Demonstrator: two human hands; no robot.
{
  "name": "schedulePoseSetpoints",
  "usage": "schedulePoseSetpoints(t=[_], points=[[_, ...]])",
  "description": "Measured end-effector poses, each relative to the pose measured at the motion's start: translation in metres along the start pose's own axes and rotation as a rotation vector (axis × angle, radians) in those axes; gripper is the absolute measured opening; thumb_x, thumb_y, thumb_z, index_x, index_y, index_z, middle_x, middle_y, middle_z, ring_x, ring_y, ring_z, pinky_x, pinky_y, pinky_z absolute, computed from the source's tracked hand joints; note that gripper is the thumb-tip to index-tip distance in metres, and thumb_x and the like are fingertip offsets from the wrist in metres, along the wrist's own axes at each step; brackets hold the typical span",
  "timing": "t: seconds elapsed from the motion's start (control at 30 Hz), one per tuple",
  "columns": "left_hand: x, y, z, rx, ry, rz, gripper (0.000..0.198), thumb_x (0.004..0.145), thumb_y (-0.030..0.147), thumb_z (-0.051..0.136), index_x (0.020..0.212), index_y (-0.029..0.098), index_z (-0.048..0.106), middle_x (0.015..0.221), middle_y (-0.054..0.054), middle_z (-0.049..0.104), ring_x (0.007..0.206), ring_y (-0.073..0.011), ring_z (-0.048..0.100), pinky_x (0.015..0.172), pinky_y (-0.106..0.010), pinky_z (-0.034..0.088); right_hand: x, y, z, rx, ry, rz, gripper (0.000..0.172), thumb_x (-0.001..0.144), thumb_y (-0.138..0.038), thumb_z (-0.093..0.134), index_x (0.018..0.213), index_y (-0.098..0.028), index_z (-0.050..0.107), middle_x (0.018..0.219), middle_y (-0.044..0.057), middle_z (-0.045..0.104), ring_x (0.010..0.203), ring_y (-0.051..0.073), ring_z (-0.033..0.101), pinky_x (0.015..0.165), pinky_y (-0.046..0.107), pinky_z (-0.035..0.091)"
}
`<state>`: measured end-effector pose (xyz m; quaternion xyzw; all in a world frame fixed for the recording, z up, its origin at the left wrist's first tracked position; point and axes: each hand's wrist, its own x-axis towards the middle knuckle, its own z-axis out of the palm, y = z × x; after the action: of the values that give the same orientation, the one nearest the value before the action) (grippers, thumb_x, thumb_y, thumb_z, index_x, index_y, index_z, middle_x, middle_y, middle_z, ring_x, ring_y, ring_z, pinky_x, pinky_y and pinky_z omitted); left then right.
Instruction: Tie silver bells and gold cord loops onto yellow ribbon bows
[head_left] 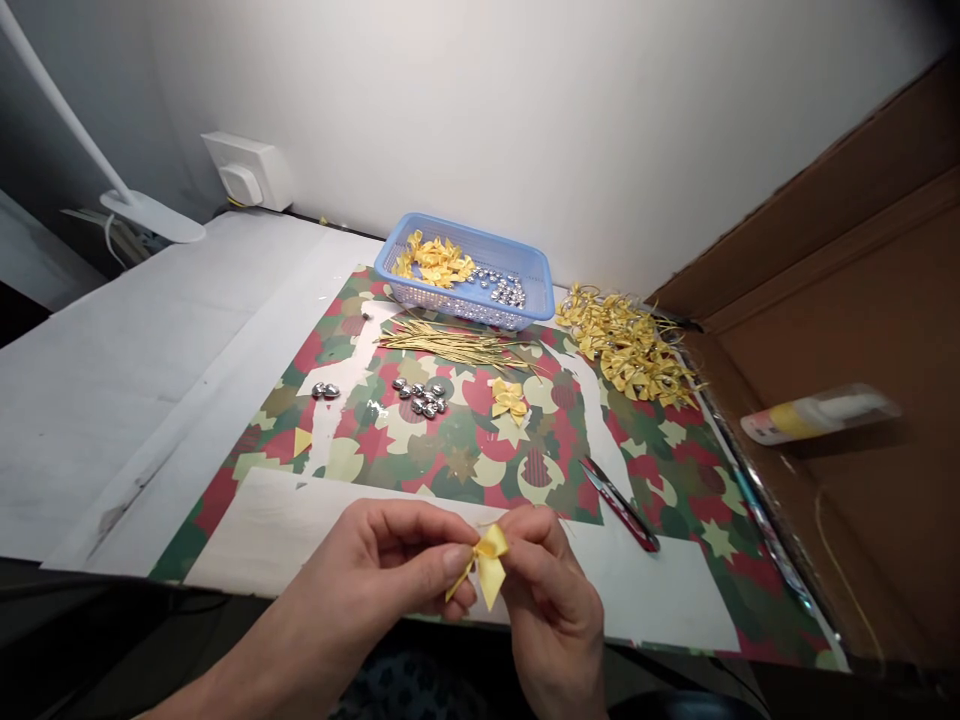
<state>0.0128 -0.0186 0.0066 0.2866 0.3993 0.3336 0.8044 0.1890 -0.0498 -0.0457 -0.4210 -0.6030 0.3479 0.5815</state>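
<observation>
Fingers of the left hand [390, 565] were clamped on a yellow bow [491, 572] above the table [172, 370]'s near edge; those of the right hand [555, 590] closed against its other side. The step looked like working at the knot, the next move probably calling for a steady pinch. Patterned paper [465, 463] partly covered the table, a blue basket [450, 300] stood by its far edge, a white wall [487, 120] rose behind, and a cardboard box [862, 280] flanked the right edge.

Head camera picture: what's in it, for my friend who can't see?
A left hand and right hand hold a yellow bow at a covered table. Beyond them are silver beads, gold strings, a blue basket and a pile of yellow bows.
</observation>
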Motion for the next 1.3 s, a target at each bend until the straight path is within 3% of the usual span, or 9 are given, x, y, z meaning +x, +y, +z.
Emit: schedulePoseSetpoints(t=[0.57, 0.77, 0.87, 0.97, 1.07, 1.2, 1.3], points=[[0.0, 0.0, 0.001, -0.018, -0.038, -0.016, 0.01, 0.085, 0.028, 0.083, 0.086, 0.018, 0.084, 0.071, -0.002, 0.076, 0.064, -0.011, 0.064, 0.065, -0.019, 0.053, 0.0, 0.003, 0.007, -0.007, 0.061, 0.023, 0.019, 0.092, -0.012, 0.068, 0.091, -0.03, 0.074, 0.078, -0.001, 0.062, 0.074, 0.016, 0.063, 0.067, 0.028, 0.054], [0.002, 0.002, 0.001, 0.15, 0.042, 0.107, 0.007, 0.085, 0.026, 0.081, 0.086, 0.02, 0.085, 0.075, -0.002, 0.076, 0.071, -0.015, 0.066, 0.069, -0.023, 0.055, -0.002, -0.001, -0.003, -0.109, 0.076, 0.094, 0.036, 0.096, -0.004, 0.059, 0.12, -0.03, 0.067, 0.1, 0.002, 0.077, 0.086, 0.016, 0.074, 0.074, 0.025, 0.06], [0.002, -0.002, -0.002, 0.224, 0.064, 0.214, 0.008, 0.087, 0.024, 0.077, 0.086, 0.022, 0.085, 0.075, 0.0, 0.074, 0.071, -0.0152, 0.066, 0.069, -0.023, 0.055, 0.01, -0.015, -0.013, -0.349, 0.031, -0.109, 0.036, 0.093, -0.002, 0.059, 0.118, -0.026, 0.069, 0.106, 0.006, 0.074, 0.1, 0.02, 0.07, 0.086, 0.033, 0.058], [0.003, -0.008, -0.004, 0.277, 0.077, 0.274, 0.011, 0.089, 0.025, 0.074, 0.092, 0.025, 0.085, 0.08, 0.0, 0.077, 0.076, -0.0167, 0.069, 0.073, -0.024, 0.057, 0.025, -0.033, -0.015, -0.614, -0.067, -0.366, 0.025, 0.09, -0.003, 0.065, 0.104, -0.021, 0.074, 0.094, 0.006, 0.071, 0.091, 0.021, 0.064, 0.08, 0.035, 0.053], [0.005, -0.009, -0.005, 0.325, 0.108, 0.293, 0.011, 0.088, 0.027, 0.074, 0.092, 0.026, 0.084, 0.085, -0.001, 0.081, 0.08, -0.0189, 0.073, 0.074, -0.025, 0.06, 0.035, -0.044, -0.009, -0.806, -0.102, -0.492, 0.019, 0.096, -0.008, 0.059, 0.095, -0.019, 0.075, 0.088, 0.005, 0.075, 0.085, 0.02, 0.066, 0.079, 0.035, 0.049], [0.011, -0.009, -0.009, 0.452, 0.206, 0.338, 0.011, 0.084, 0.025, 0.073, 0.086, 0.023, 0.084, 0.085, -0.002, 0.082, 0.079, -0.0206, 0.075, 0.07, -0.025, 0.061, 0.028, -0.042, 0.006, -0.747, -0.121, -0.609, 0.019, 0.095, -0.005, 0.058, 0.091, -0.018, 0.071, 0.082, 0.003, 0.078, 0.082, 0.018, 0.072, 0.079, 0.033, 0.05], [0.016, -0.009, -0.016, 0.554, 0.309, 0.379, 0.014, 0.084, 0.028, 0.072, 0.089, 0.022, 0.084, 0.085, -0.003, 0.084, 0.075, -0.0212, 0.076, 0.066, -0.026, 0.062, 0.013, -0.034, 0.015, -0.473, -0.111, -0.495, 0.017, 0.095, -0.007, 0.061, 0.092, -0.023, 0.067, 0.076, -0.001, 0.075, 0.079, 0.018, 0.076, 0.074, 0.029, 0.056]])
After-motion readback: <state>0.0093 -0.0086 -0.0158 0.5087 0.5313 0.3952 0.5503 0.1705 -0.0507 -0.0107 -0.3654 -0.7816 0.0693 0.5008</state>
